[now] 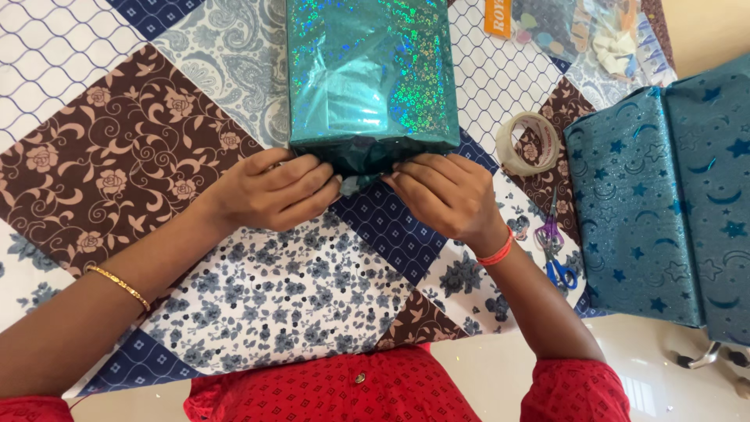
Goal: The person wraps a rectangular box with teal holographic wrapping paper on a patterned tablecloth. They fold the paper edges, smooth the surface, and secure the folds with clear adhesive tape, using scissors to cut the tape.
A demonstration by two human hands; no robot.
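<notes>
Top centre of the frame: left hand [269, 191] and right hand [447, 195] pinch the end flap of the shiny teal holographic-wrapped box [371, 74]. Folding stage, I'd say; next, hold it flat.

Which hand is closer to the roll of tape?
The right hand. It presses the near end of the shiny teal box, with the tape roll just beyond it to the right. The left hand is on the box's other side, farther from the tape.

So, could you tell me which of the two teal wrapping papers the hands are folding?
The shiny holographic one on the box, pressed by both hands; the star-and-moon sheet lies untouched at right.
</notes>
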